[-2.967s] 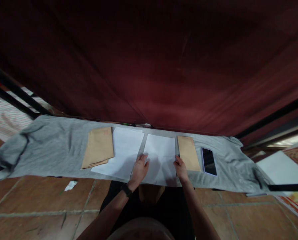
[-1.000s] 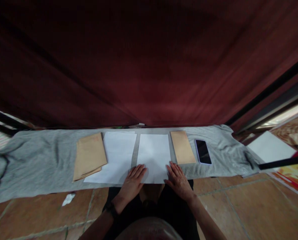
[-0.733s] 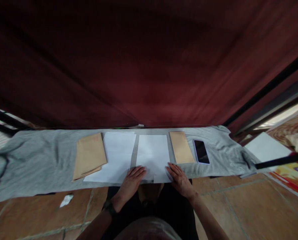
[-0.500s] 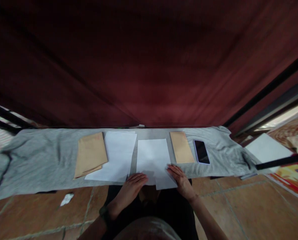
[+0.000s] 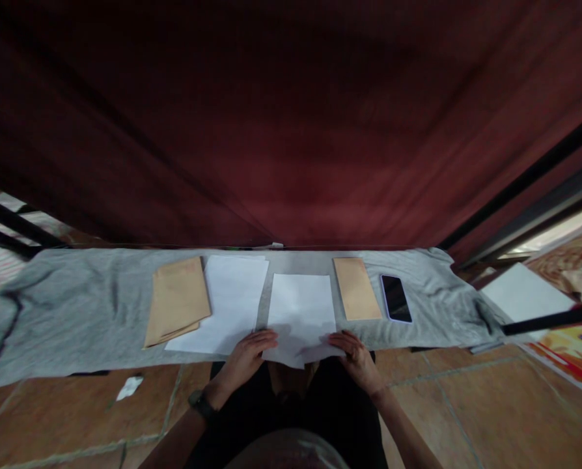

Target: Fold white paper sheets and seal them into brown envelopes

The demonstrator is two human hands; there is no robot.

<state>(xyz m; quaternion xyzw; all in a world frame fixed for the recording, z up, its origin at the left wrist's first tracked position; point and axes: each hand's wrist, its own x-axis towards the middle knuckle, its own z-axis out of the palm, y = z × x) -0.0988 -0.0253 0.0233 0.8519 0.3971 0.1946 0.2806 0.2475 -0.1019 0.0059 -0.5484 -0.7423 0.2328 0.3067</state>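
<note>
A white sheet of paper (image 5: 301,303) lies in the middle of the grey cloth, its near edge curving up past the cloth's front edge. My left hand (image 5: 250,355) grips the sheet's left side near the bottom corner, fingers on top. At the opposite corner my right hand (image 5: 355,359) holds the right side the same way; both thumbs are hard to see. Left of this sheet is a stack of white paper (image 5: 235,299), partly covered by several brown envelopes (image 5: 178,296). To the right, a single brown envelope (image 5: 357,290) lies flat.
A phone (image 5: 396,298) with a pale rim rests right of the single envelope. Grey cloth (image 5: 90,299) covers the long narrow surface. Behind it hangs a dark red curtain (image 5: 291,163). Black bars (image 5: 545,320) stand at the sides, and a crumpled white scrap (image 5: 129,388) lies on the tiled floor.
The sheet's near right corner, which hung lower and looked folded, is now level with the left side. My left hand has shifted slightly left and up, onto the sheet's edge.
</note>
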